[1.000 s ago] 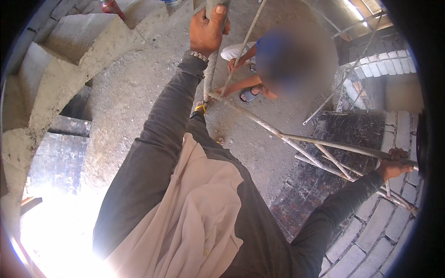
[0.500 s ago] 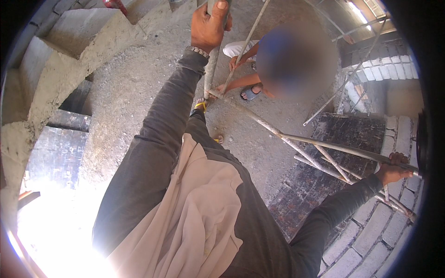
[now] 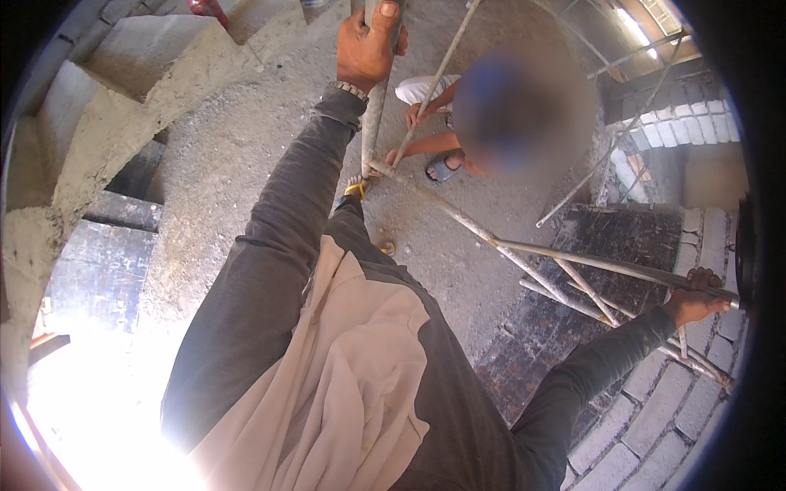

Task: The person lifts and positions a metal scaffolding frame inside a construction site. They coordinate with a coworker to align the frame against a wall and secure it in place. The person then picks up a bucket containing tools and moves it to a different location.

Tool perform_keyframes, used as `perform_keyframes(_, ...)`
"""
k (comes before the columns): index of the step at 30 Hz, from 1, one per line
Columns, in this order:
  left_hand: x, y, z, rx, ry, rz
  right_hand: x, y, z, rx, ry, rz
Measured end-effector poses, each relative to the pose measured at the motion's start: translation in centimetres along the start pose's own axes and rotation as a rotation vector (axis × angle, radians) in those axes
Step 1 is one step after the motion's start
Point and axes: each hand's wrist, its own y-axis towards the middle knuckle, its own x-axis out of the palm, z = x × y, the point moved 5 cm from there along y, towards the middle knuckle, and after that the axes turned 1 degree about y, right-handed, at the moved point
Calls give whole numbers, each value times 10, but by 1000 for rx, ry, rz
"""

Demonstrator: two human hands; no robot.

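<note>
My left hand is wrapped around an upright grey metal tube of what looks like a scaffold frame. Off to the right, my right hand grips another long tube of the frame, close to a white block wall. A slanting crossbar, with short welded braces, links the two sides. In front of me a crouching co-worker has one hand on a thin diagonal brace and the other near its lower end, beside the foot of the upright tube.
Concrete steps rise along the left, with a red object on them. Dark stained boards lie on the rough floor by the block wall. Another thin pole leans at the right. Strong glare covers the lower left.
Almost nothing differs. The view has shifted very slightly, and both my hands keep their hold on the tubes. The co-worker's hands stay at the diagonal brace.
</note>
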Motion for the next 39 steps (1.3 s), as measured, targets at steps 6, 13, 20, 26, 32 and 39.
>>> perform_keyframes(6,1,-1,-1,-8,-23,7,2,-2,-2,3,-23,-8)
perform_keyframes(13,3,0,3,-51,-33,10,8,-7,-6,3,-25,42)
perform_keyframes(20,1,1,3,11,5,-3,0,2,1,-22,-38,-19)
perform_keyframes(26,2,-1,5,-11,4,7,4,-3,-2,12,-17,36)
perform_keyframes(32,2,0,0,-16,-13,11,1,0,1,13,-2,23)
perform_keyframes(39,2,1,-3,-4,-17,6,6,-5,-4,-39,-33,15)
